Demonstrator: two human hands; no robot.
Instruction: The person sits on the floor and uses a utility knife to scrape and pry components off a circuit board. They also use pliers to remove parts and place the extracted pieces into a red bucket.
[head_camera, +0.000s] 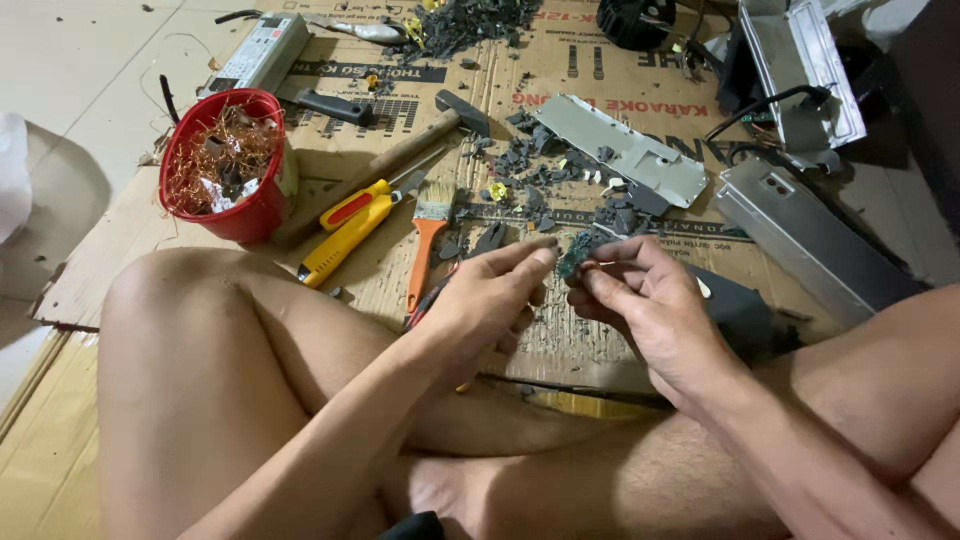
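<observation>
Pinched at frame centre between right hand (650, 300) fingertips: a small dark green fragment (574, 258), with left hand (485, 295) half-curled, fingertips just touching it. Just beyond, lying on cardboard (560, 70): orange-handled brush (428, 235), yellow screwdrivers (350, 225), grey metal plate (620, 150). Farther, upper left: red bucket (262, 215) of copper wire.

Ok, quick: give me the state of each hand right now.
Left hand: fingers extended, tips at the small greenish scrap piece; whether it grips cannot be told.
Right hand: closed, pinching the small greenish scrap piece.
</observation>
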